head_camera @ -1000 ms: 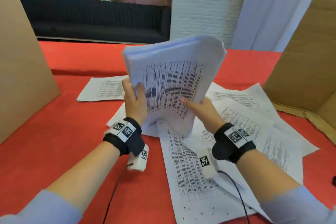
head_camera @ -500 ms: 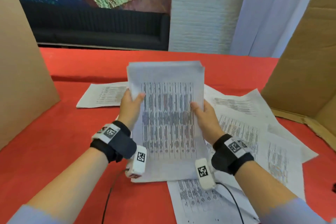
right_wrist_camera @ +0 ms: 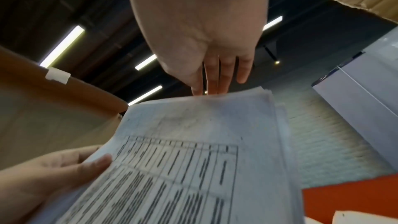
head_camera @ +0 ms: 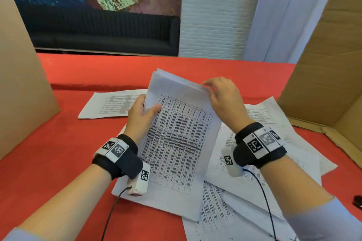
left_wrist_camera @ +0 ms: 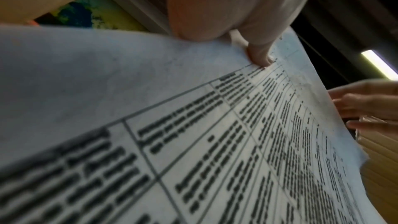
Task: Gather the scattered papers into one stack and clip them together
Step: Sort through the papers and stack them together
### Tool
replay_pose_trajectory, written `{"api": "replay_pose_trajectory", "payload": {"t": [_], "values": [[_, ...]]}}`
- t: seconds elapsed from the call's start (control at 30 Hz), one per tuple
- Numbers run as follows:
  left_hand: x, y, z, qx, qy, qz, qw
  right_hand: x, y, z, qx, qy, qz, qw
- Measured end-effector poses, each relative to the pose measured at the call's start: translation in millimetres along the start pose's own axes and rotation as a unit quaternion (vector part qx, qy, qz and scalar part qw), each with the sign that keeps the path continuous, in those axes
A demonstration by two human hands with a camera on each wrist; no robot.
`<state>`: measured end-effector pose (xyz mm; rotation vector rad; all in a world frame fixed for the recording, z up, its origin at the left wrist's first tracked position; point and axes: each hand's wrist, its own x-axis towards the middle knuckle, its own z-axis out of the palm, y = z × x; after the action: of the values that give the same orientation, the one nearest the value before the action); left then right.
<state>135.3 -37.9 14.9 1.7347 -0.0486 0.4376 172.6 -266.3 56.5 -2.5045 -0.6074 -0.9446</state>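
Red desk (head_camera: 58, 162) carries loose sheets (head_camera: 274, 162); paper stack (head_camera: 176, 143) stands tilted on them. Left hand (head_camera: 140, 118) pinches its left edge, thumb on front. Right hand (head_camera: 223, 100) fingers (right_wrist_camera: 217, 77) straight together at the top edge, seemingly touching.

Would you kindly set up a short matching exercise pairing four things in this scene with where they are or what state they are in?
Things:
1. paper stack
2. left hand
3. right hand
4. single sheet

States:
A. lies flat on the red table, left of the hands, apart from the rest
B. fingers straight, at the stack's top edge
C. held tilted, its lower edge down on the table
D. grips the stack's left edge, thumb on the printed face

Pairs: 1-C, 2-D, 3-B, 4-A
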Motion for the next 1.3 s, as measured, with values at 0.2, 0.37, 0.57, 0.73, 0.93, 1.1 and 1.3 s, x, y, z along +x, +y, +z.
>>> {"api": "replay_pose_trajectory", "payload": {"t": [0.2,0.37,0.57,0.73,0.93,1.1,1.3], "values": [[-3,-4,0,0.013,0.014,0.008,1.000,2,-7,-14,0.001,-0.025,-0.030,0.999],[-3,-7,-2,0.023,0.025,0.018,0.999,-3,-12,-25,0.142,-0.097,-0.025,0.985],[-7,-8,-3,-0.004,-0.006,0.041,0.999,1,3,-36,0.288,-0.237,0.151,0.916],[-9,0,-4,-0.040,-0.003,0.040,0.998,-4,22,-32,0.378,-0.213,0.244,0.867],[3,-25,-15,-0.044,0.055,-0.035,0.997,-33,7,-1,0.290,-0.218,0.236,0.902],[5,-70,-17,0.053,0.076,-0.075,0.993,18,9,-41,0.229,0.270,0.324,0.877],[13,-109,-24,0.207,-0.027,-0.212,0.955,29,43,-57,0.272,0.146,0.449,0.838]]}}
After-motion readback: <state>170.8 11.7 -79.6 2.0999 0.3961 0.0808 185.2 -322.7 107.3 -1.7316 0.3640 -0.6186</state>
